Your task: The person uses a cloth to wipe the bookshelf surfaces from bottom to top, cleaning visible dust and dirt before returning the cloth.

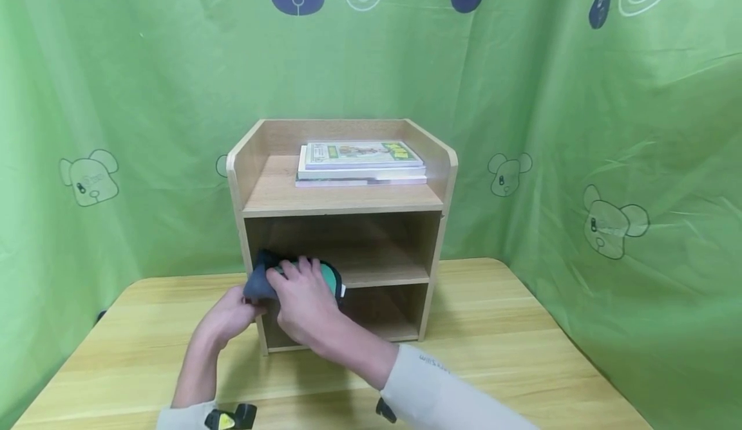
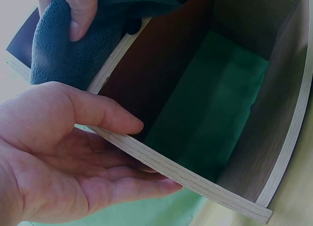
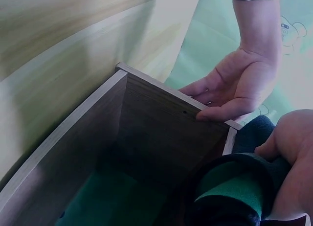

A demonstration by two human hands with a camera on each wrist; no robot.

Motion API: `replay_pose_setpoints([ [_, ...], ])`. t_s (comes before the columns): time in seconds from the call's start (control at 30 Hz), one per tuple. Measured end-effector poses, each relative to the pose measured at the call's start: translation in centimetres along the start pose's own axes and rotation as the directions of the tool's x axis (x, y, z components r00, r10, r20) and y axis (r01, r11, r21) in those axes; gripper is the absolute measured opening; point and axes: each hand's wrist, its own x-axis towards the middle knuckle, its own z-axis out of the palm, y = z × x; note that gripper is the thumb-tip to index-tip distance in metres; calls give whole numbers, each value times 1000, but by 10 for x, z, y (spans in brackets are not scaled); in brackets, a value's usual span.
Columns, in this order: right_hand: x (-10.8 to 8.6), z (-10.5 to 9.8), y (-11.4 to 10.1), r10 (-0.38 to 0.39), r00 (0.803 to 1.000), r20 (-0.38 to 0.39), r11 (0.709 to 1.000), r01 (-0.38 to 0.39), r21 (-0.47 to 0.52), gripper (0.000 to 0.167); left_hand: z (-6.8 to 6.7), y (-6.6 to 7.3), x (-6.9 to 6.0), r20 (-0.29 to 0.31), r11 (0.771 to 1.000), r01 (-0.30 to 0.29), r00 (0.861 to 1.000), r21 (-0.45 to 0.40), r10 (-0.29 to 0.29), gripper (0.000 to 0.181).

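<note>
A small light-wood shelf unit (image 1: pixel 342 213) stands on the table with open compartments. My left hand (image 1: pixel 228 317) is at its left side panel (image 2: pixel 186 174); in the left wrist view the thumb lies on the inner face and the fingers on the outer face, gripping the front edge. My right hand (image 1: pixel 307 304) holds a dark blue fleecy cloth (image 1: pixel 259 285) with a green part, dark trim and a small white tag. The cloth is at the left end of the middle shelf board, against the side panel just above my left hand. Part of it is hidden by my right hand.
A stack of several books (image 1: pixel 362 159) lies on the unit's top level, between raised sides. The wooden table (image 1: pixel 498 353) extends around the unit. Green printed curtain (image 1: pixel 174 95) hangs behind and along both sides.
</note>
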Motion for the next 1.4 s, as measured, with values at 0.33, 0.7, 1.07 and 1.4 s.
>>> replay_pose_setpoints([
  [0.33,0,1,8,-1,988,-156,975,36,220,43,-1,3,-1,3,1000,20,1000,-3,-20,30],
  [0.7,13,-8,11,116,956,-269,869,33,494,37,-1,5,1,-5,1000,17,1000,13,-17,28],
  [1.07,25,-31,14,131,949,-287,845,44,533,35,0,3,3,8,1000,13,1000,24,-13,37],
  [1.4,20,-33,11,100,970,-220,896,8,443,58,0,2,1,11,1000,16,1000,19,-16,33],
])
